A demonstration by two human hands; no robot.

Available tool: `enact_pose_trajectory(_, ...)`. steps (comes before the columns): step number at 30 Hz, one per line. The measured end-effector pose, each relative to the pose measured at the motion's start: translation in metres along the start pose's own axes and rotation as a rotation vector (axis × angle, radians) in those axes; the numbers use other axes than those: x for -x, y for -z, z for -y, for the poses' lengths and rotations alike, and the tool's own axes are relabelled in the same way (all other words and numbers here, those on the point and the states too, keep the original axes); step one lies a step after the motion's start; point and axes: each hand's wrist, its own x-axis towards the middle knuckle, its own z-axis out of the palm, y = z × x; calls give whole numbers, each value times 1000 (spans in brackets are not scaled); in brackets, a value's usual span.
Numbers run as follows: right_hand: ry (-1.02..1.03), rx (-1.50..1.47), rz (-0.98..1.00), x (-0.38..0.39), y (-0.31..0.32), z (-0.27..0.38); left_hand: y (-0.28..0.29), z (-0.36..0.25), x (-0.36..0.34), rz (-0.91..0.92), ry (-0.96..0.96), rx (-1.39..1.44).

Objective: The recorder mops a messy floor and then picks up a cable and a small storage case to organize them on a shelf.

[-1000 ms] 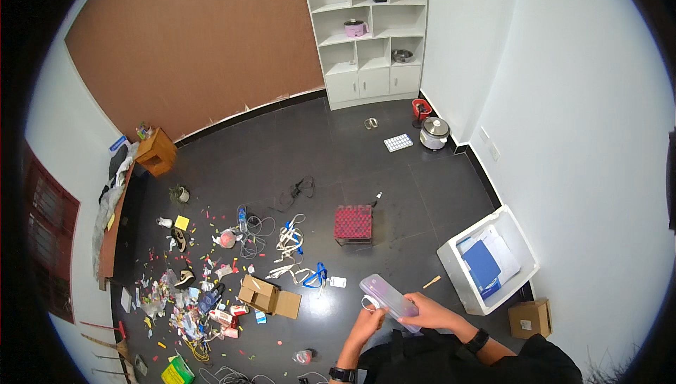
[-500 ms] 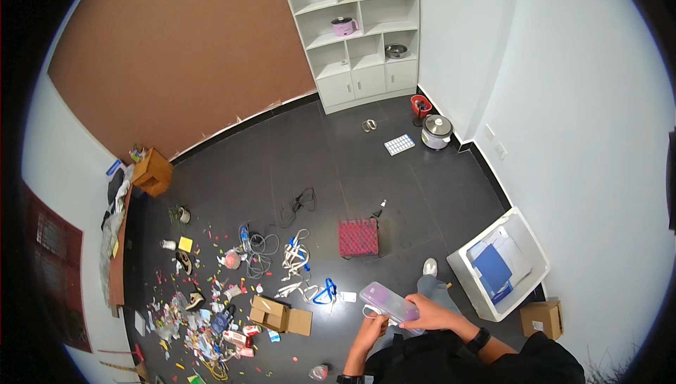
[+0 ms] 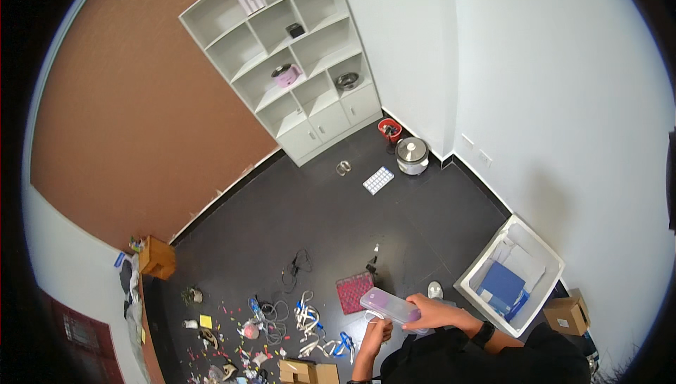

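Note:
My right hand (image 3: 431,313) grips one end of a long translucent plastic box (image 3: 389,304) with a purple tint. The box lies tilted in front of my body. My left hand (image 3: 377,332) is closed at its near side, around a white loop (image 3: 370,316) by the box. How that loop joins the box I cannot make out. Beyond the box, a red woven basket-like square (image 3: 354,291) lies on the dark floor.
Left on the floor are coiled grey cable (image 3: 276,322), white-and-blue straps (image 3: 308,319), scattered small items and an open cardboard box (image 3: 298,371). A white bin (image 3: 467,289) with blue folders stands right. A rice cooker (image 3: 412,165) and white shelving (image 3: 299,146) stand far off.
My view has turned, so the shelving sits farther left and the floor things lower. Both hands keep hold of the plastic box, with little change in grip.

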Motion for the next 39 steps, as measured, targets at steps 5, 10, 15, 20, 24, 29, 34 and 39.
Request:
enact_pose_trajectory(5,-29,18,-50,-29,73,-14,-49,-52,-58,3,5,-19)
enact_pose_trajectory(10,-79,-23,-50,-45,121,-5,-69,-76,-103,-80,-19,-94)
enact_pose_trajectory(15,-103,-113,-200,-72,148,-23,-82,-105,-148,-65,-13,-81)
enact_pose_trajectory(20,-89,-270,-250,-110,179,-24,-81,-144,-193,-55,-22,-37)
enact_pose_trajectory(24,-119,-337,-245,-158,212,-33,-79,-179,-236,-48,-50,-10)
enact_pose_trajectory(29,-166,-340,-234,-226,262,-10,-68,-231,-293,-67,-65,54)
enact_pose_trajectory(34,-76,-270,-279,-297,297,3,-37,-277,-351,-53,-90,53)
enact_pose_trajectory(39,-130,-386,-202,-354,314,30,-19,-321,-374,-115,-157,132)
